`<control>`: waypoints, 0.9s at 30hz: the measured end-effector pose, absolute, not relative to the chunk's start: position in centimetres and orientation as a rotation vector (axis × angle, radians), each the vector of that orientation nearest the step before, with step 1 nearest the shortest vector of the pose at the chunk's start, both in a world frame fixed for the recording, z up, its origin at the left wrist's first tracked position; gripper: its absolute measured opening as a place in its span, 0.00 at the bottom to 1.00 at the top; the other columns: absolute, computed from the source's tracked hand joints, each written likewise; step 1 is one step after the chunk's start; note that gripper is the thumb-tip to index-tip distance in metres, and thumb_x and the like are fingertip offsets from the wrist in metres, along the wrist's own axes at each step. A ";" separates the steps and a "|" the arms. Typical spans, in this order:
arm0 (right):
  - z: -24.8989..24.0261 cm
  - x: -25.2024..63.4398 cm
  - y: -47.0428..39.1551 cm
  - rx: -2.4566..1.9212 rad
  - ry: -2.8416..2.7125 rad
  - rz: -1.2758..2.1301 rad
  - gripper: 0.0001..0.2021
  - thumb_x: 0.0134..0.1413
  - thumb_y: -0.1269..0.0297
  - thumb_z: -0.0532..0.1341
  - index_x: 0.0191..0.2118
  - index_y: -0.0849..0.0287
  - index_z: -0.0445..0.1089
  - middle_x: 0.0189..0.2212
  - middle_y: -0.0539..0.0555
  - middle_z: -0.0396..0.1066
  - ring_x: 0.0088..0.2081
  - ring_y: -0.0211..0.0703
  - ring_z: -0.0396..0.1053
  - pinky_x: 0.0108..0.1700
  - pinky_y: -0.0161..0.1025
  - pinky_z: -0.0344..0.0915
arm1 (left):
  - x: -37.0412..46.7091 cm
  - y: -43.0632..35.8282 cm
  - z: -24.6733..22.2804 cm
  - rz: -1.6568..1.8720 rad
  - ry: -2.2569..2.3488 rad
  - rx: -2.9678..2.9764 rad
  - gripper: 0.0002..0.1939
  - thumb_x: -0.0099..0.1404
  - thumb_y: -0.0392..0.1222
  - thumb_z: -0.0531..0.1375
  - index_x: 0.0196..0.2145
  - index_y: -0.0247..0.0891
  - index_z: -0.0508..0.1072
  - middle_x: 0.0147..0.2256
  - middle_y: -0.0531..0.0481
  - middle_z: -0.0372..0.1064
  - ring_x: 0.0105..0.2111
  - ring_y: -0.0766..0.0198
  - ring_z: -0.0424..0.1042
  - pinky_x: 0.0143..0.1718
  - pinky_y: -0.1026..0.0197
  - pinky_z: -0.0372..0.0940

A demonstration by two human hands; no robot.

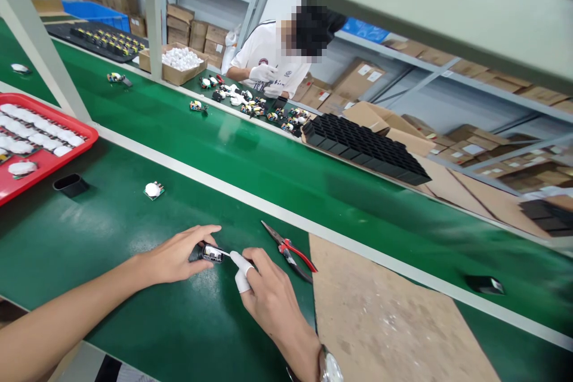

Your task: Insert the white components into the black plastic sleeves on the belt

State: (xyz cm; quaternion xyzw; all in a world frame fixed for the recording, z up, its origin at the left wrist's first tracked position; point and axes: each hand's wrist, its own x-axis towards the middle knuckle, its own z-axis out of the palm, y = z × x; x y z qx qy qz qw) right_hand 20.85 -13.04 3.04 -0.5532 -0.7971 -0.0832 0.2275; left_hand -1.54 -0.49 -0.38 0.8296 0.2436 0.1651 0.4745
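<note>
Between thumb and fingers, my left hand (179,256) grips a small black plastic case (205,256) on the green bench. White parts and a circuit board show inside its open end. My right hand (273,295) wears white finger cots on thumb and index finger. Pinched in it is a thin pale stick-like tool (224,252), its tip at the case's opening; its exact kind is unclear. Needle-nose pliers (283,245) with red and black handles lie to the right. Farther left are a loose circuit board with a white top (153,190) and a black sleeve (71,185).
A red tray (85,146) of white-topped boards stands at left. Beyond a pale rail runs a green conveyor (250,155), carrying boards and a black case (484,284). Cardboard (380,316) covers the bench at right. Across, a gloved co-worker (277,59) handles parts beside stacked black cases (362,146).
</note>
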 end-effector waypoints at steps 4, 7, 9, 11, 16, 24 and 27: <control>4.6 21.0 -13.0 -1.505 -2.350 -0.263 0.15 0.60 0.82 0.51 0.34 0.55 0.69 0.40 0.58 0.71 0.36 0.47 0.66 0.31 0.43 0.67 | -1.6 -0.5 -0.7 0.433 0.582 2.036 0.34 0.71 0.40 0.64 0.70 0.50 0.57 0.54 0.50 0.76 0.56 0.54 0.74 0.61 0.51 0.67; 5.2 21.2 -13.0 -1.485 -2.348 -0.304 0.14 0.60 0.81 0.52 0.32 0.55 0.67 0.39 0.58 0.71 0.36 0.47 0.66 0.32 0.44 0.67 | -1.6 -0.5 -0.8 0.433 0.585 2.044 0.34 0.71 0.41 0.64 0.70 0.49 0.57 0.54 0.49 0.76 0.56 0.54 0.74 0.61 0.50 0.67; 5.1 21.3 -13.0 -1.482 -2.304 -0.292 0.12 0.63 0.80 0.53 0.34 0.56 0.68 0.40 0.59 0.71 0.36 0.47 0.67 0.32 0.42 0.67 | -1.6 -0.5 -0.8 0.426 0.582 2.045 0.34 0.71 0.41 0.64 0.70 0.49 0.57 0.54 0.49 0.76 0.57 0.53 0.74 0.61 0.51 0.67; 4.8 21.3 -13.0 -1.476 -2.281 -0.269 0.11 0.64 0.79 0.53 0.38 0.58 0.69 0.41 0.59 0.71 0.36 0.46 0.67 0.32 0.42 0.68 | -1.6 -0.5 -0.8 0.428 0.578 2.045 0.34 0.71 0.41 0.64 0.70 0.50 0.57 0.54 0.49 0.76 0.57 0.54 0.74 0.61 0.51 0.67; 3.9 21.3 -12.9 -1.468 -2.266 -0.229 0.13 0.64 0.80 0.52 0.42 0.59 0.70 0.40 0.58 0.71 0.36 0.45 0.68 0.32 0.41 0.68 | -1.6 -0.6 -0.8 0.447 0.576 2.057 0.34 0.71 0.41 0.65 0.70 0.51 0.57 0.54 0.51 0.77 0.56 0.55 0.74 0.60 0.52 0.68; 3.8 21.4 -12.9 -1.473 -2.230 -0.219 0.14 0.64 0.80 0.52 0.46 0.59 0.71 0.40 0.58 0.72 0.36 0.45 0.70 0.31 0.40 0.70 | -1.6 -0.5 -1.1 0.432 0.577 2.049 0.35 0.71 0.42 0.64 0.70 0.49 0.57 0.54 0.49 0.76 0.57 0.53 0.74 0.61 0.50 0.68; 3.1 22.3 -13.0 -1.522 -2.158 -0.211 0.15 0.65 0.78 0.53 0.51 0.59 0.71 0.42 0.58 0.72 0.38 0.44 0.72 0.35 0.39 0.72 | -1.7 -0.5 -0.8 0.413 0.583 2.062 0.35 0.71 0.42 0.65 0.70 0.50 0.56 0.55 0.48 0.75 0.58 0.52 0.73 0.61 0.49 0.67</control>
